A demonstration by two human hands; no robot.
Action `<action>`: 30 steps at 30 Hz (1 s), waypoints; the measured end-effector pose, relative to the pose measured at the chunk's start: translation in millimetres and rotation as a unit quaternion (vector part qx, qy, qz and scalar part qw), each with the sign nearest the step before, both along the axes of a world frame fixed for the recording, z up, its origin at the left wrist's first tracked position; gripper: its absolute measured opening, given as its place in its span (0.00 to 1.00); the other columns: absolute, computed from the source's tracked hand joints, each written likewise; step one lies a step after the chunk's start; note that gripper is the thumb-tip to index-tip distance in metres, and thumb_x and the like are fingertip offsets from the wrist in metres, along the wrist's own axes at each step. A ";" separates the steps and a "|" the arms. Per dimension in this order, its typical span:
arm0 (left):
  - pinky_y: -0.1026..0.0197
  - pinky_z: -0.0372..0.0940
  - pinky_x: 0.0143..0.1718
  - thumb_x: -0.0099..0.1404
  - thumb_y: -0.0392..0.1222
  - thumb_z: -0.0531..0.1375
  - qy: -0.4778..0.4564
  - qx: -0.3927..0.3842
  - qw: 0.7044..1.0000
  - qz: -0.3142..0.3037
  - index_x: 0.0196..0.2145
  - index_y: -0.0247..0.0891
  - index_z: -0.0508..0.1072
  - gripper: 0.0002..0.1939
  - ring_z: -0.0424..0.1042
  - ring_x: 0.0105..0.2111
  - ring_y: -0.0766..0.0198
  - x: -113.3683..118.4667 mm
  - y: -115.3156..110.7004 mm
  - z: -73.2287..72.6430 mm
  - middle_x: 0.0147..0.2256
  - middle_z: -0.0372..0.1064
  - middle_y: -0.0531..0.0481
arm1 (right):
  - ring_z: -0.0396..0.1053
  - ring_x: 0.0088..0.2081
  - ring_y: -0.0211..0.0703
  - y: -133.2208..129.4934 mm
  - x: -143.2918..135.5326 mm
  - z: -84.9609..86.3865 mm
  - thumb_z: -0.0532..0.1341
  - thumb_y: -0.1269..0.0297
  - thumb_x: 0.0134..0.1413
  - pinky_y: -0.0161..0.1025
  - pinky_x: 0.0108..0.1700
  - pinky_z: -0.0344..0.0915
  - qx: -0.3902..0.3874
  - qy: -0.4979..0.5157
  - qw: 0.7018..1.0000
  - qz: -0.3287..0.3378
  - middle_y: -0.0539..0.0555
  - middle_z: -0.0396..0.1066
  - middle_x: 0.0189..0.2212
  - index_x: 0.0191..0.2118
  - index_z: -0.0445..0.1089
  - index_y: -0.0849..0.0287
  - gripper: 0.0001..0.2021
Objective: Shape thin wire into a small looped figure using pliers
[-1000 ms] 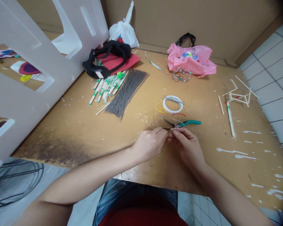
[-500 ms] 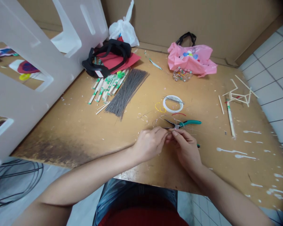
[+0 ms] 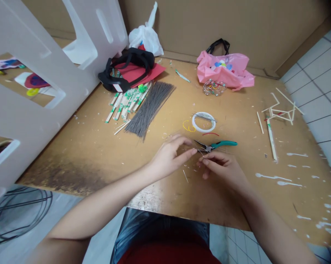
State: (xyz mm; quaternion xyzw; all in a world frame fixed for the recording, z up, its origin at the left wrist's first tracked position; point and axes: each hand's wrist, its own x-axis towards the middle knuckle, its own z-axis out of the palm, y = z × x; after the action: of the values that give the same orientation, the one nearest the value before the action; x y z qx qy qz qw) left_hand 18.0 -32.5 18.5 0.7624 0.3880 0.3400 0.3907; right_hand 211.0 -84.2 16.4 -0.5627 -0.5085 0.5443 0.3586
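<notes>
Over the front part of the table my right hand [image 3: 222,165] is closed, thumb and fingertips pinching a thin wire [image 3: 200,151]. My left hand [image 3: 171,154] is just to its left, thumb and forefinger apart and reaching toward the wire's end. Whether the left thumb touches the wire I cannot make out. Right behind the fingers lie pliers with teal handles [image 3: 224,144], their jaws partly spread. Fine bent wire and small beads seem to hang below the hands, too thin to follow clearly.
Beyond the hands are a white ring [image 3: 193,125], yellow wire [image 3: 188,126] and red wire [image 3: 211,134]. Grey wires [image 3: 150,110], wrapped chopsticks [image 3: 121,104] and a black headset [image 3: 113,84] lie left. A stick frame [image 3: 281,114] is right; a pink bag [image 3: 237,71] stands behind.
My hands have moved apart from a joint pinch. The left fingers have opened and shifted slightly left, while the right hand keeps its pinch. The view has shifted slightly.
</notes>
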 end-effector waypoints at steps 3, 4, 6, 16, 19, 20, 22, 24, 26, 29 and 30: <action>0.65 0.62 0.28 0.67 0.47 0.52 -0.099 -0.235 0.962 -0.102 0.27 0.35 0.66 0.16 0.65 0.23 0.70 4.0 2.1 -2.3 0.21 0.65 0.54 | 0.71 0.19 0.36 -0.3 -1.2 0.9 0.63 0.59 0.50 0.37 0.27 0.67 -0.016 0.028 0.999 0.025 0.51 0.76 0.28 0.31 0.73 0.58 0.08; 0.67 0.58 0.23 0.67 0.49 0.51 -0.132 -0.289 0.941 -0.116 0.26 0.35 0.64 0.17 0.61 0.19 0.72 5.4 1.8 -3.2 0.18 0.60 0.56 | 0.70 0.19 0.36 -0.1 -1.5 1.0 0.64 0.58 0.50 0.37 0.26 0.67 -0.023 0.045 0.998 0.031 0.51 0.76 0.28 0.31 0.73 0.58 0.08; 0.69 0.50 0.17 0.65 0.52 0.53 -0.188 -0.347 0.911 -0.123 0.25 0.36 0.61 0.18 0.50 0.14 0.75 7.7 0.2 -4.7 0.15 0.51 0.61 | 0.69 0.17 0.35 0.3 -2.0 0.9 0.64 0.58 0.50 0.36 0.25 0.66 -0.038 0.088 0.995 0.034 0.50 0.75 0.27 0.30 0.72 0.58 0.09; 0.67 0.59 0.23 0.64 0.51 0.55 -0.301 -0.396 0.865 -0.063 0.25 0.37 0.60 0.17 0.46 0.12 0.77 12.6 0.3 -12.2 0.13 0.45 0.65 | 0.59 0.13 0.27 1.0 0.6 -2.1 0.67 0.61 0.46 0.30 0.16 0.57 -0.101 0.189 0.977 -0.015 0.47 0.73 0.26 0.33 0.74 0.56 0.07; 0.66 0.62 0.26 0.65 0.51 0.54 -0.306 -0.399 0.863 -0.052 0.25 0.37 0.60 0.17 0.47 0.12 0.77 13.5 1.3 -14.8 0.13 0.45 0.65 | 0.56 0.12 0.25 2.4 1.4 -0.8 0.68 0.61 0.44 0.29 0.14 0.54 -0.120 0.192 0.974 -0.007 0.48 0.74 0.27 0.32 0.74 0.56 0.08; 0.66 0.62 0.26 0.65 0.51 0.54 -0.309 -0.398 0.863 -0.045 0.25 0.37 0.60 0.17 0.47 0.12 0.77 13.7 1.4 -15.3 0.13 0.45 0.65 | 0.56 0.12 0.26 2.8 1.3 -0.5 0.68 0.61 0.42 0.29 0.14 0.54 -0.123 0.195 0.973 -0.005 0.48 0.75 0.28 0.32 0.74 0.56 0.08; 0.66 0.62 0.25 0.65 0.51 0.54 -0.316 -0.395 0.862 -0.036 0.25 0.37 0.60 0.16 0.47 0.12 0.76 13.9 1.4 -15.6 0.13 0.45 0.65 | 0.57 0.13 0.27 3.1 0.7 -0.7 0.69 0.61 0.41 0.29 0.15 0.56 -0.120 0.196 0.973 -0.001 0.49 0.75 0.28 0.32 0.74 0.56 0.09; 0.66 0.62 0.24 0.64 0.51 0.55 -0.319 -0.399 0.859 -0.041 0.26 0.37 0.60 0.16 0.46 0.12 0.76 13.7 1.3 -15.3 0.13 0.45 0.65 | 0.61 0.15 0.28 2.7 -0.9 -1.5 0.68 0.61 0.43 0.30 0.17 0.60 -0.093 0.179 0.979 -0.009 0.49 0.75 0.28 0.32 0.73 0.56 0.09; 0.66 0.62 0.23 0.64 0.52 0.55 -0.319 -0.408 0.854 -0.054 0.26 0.37 0.60 0.17 0.46 0.12 0.76 13.4 1.1 -15.0 0.13 0.45 0.65 | 0.64 0.17 0.30 1.3 -3.3 -2.9 0.68 0.60 0.44 0.32 0.21 0.63 -0.048 0.133 0.989 -0.037 0.49 0.75 0.27 0.32 0.73 0.57 0.09; 0.68 0.59 0.20 0.63 0.52 0.56 -0.322 -0.411 0.851 -0.060 0.25 0.36 0.60 0.17 0.45 0.12 0.77 13.3 0.6 -15.4 0.14 0.46 0.64 | 0.64 0.17 0.31 -1.3 -6.0 -5.5 0.68 0.60 0.44 0.34 0.23 0.64 0.010 0.047 0.995 -0.090 0.50 0.75 0.27 0.32 0.73 0.57 0.09; 0.68 0.58 0.19 0.63 0.52 0.56 -0.323 -0.410 0.851 -0.058 0.25 0.36 0.60 0.17 0.45 0.12 0.77 13.4 0.4 -15.9 0.14 0.47 0.64 | 0.64 0.17 0.31 -1.9 -6.2 -6.3 0.68 0.59 0.44 0.34 0.22 0.63 0.019 0.027 0.994 -0.100 0.49 0.74 0.26 0.32 0.74 0.57 0.09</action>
State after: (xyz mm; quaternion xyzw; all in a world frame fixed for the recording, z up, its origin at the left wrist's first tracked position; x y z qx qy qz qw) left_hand 31.4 -32.1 2.6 0.4014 0.2993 0.3534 0.7902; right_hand 204.8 -86.0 10.1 -0.5892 -0.4496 0.5110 0.4353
